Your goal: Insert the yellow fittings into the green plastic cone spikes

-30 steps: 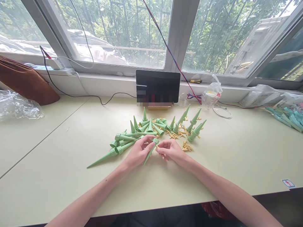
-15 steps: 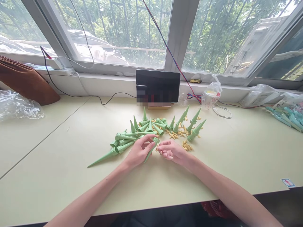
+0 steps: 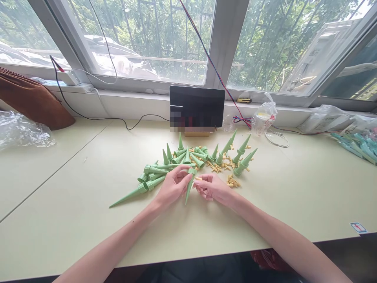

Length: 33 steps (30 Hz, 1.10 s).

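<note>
My left hand (image 3: 176, 184) is closed around a green plastic spike (image 3: 190, 184), a hollow cone whose ribbed collar is at the top and whose tip points down toward me. In my right hand (image 3: 212, 186), thumb and fingers pinch a small yellow T-shaped piece (image 3: 198, 179) right beside the spike. Whether the piece touches the spike I cannot tell. Behind my hands lies a heap of green spikes (image 3: 156, 171), and several others stand upright, some with yellow pieces in their sides, like the spike (image 3: 245, 162) at right. Loose yellow pieces (image 3: 232, 181) lie right of the heap.
A dark-screened tablet (image 3: 196, 108) leans on a cardboard stand (image 3: 198, 133) at the back. Cables (image 3: 126, 125) run along the window ledge. A bagged cup (image 3: 264, 117) and coiled white cable (image 3: 277, 140) sit back right. Clear plastic (image 3: 23, 131) and a brown bag (image 3: 31, 98) lie left.
The spike in my left hand has turned steeper, its tip swinging to the right. In my right fingers the yellow piece now shows more, lying nearly level beside the spike.
</note>
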### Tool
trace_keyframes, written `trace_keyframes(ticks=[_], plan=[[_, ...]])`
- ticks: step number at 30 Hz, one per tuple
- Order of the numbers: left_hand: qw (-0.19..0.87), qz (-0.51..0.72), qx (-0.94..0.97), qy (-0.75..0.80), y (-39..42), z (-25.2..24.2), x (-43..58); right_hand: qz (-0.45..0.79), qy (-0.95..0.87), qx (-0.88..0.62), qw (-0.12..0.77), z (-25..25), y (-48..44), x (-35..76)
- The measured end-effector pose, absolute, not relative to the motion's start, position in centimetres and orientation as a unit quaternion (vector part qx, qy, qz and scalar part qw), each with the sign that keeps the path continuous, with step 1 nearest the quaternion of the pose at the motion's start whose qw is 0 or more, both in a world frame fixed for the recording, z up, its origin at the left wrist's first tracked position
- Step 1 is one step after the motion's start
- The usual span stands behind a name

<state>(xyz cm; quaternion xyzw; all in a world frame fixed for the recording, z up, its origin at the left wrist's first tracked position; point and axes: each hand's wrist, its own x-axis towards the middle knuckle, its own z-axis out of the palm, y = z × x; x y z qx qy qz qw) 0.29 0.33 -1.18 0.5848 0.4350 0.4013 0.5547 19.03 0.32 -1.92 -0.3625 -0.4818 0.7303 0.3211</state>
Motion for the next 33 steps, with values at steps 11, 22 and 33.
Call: trace_keyframes(ticks=[11,22,33], plan=[[0.566,0.394,0.574,0.442,0.22,-1.21,0.29,0.686,-0.529,-0.364,0.341,-2.33,0.14,18.93],[0.582,0.387,0.561,0.442,0.31,-1.30,0.30,0.652,-0.560,-0.381,0.341,-2.09,-0.08,18.91],[0.585,0.377,0.562,0.447,0.43,-1.61,0.18,0.610,-0.601,-0.385,0.343,-2.67,-0.06,18.87]])
